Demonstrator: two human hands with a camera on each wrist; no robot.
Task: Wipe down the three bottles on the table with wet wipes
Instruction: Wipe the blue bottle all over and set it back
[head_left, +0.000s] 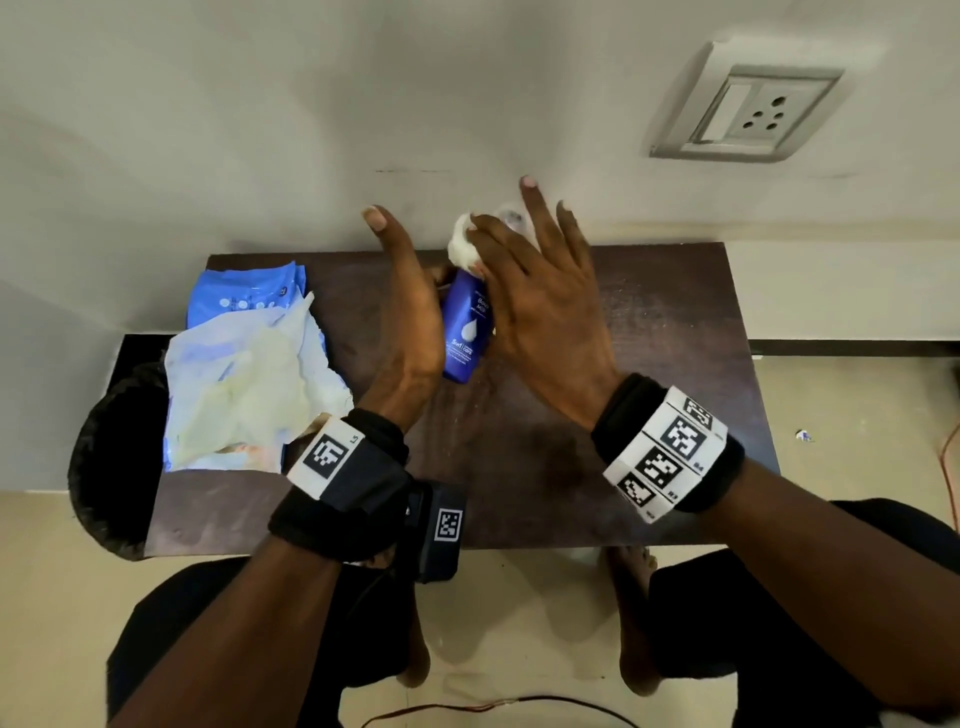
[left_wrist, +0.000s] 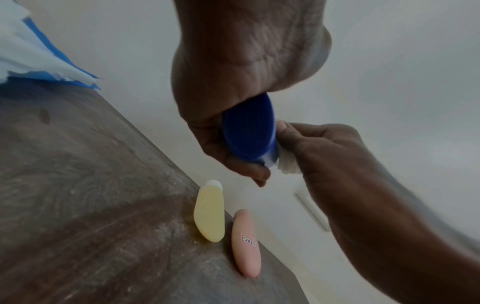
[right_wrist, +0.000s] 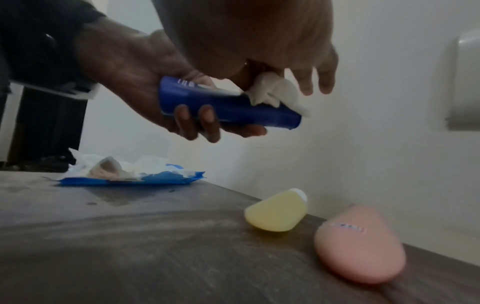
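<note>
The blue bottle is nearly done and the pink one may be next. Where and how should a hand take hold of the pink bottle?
Grip the pink bottle across its narrower middle, from above. It lies flat on the table near the far edge, wide rounded end toward the person, so its sides are free. The yellow bottle lies close on its left, so coming from the right is likely easier.

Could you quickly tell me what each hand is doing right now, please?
Left hand: grips the blue bottle, held up off the table.
Right hand: pinches a bunched white wet wipe against the bottle's top end.
</note>
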